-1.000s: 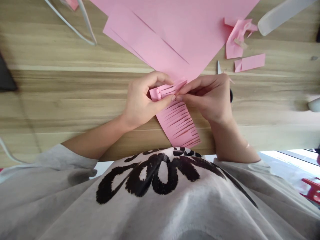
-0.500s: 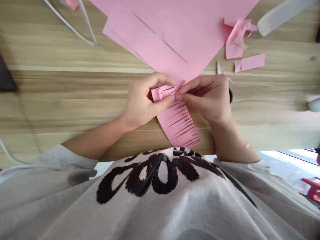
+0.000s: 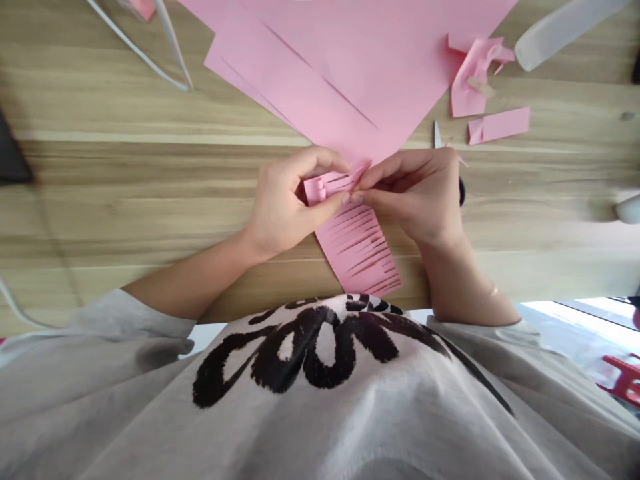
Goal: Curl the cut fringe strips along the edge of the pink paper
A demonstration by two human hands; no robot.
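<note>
A pink paper strip (image 3: 357,250) cut into a fringe of several slits lies slantwise on the wooden table (image 3: 125,187), running from my hands to the table's near edge. Its far end is rolled into a small curl between my fingers. My left hand (image 3: 285,203) pinches that curl with thumb and forefinger. My right hand (image 3: 415,193) pinches the same end from the right, fingertips touching those of the left. Both hands are closed on the paper.
Large pink sheets (image 3: 360,60) with long cuts lie just beyond my hands. Pink scraps (image 3: 477,73) and a small strip (image 3: 500,125) sit at the right. A scissors tip (image 3: 438,135) shows behind my right hand. A white cable (image 3: 170,60) runs at the far left.
The rolled end of the strip has turned slightly tighter between my fingers. Hands and strip stay in the same place.
</note>
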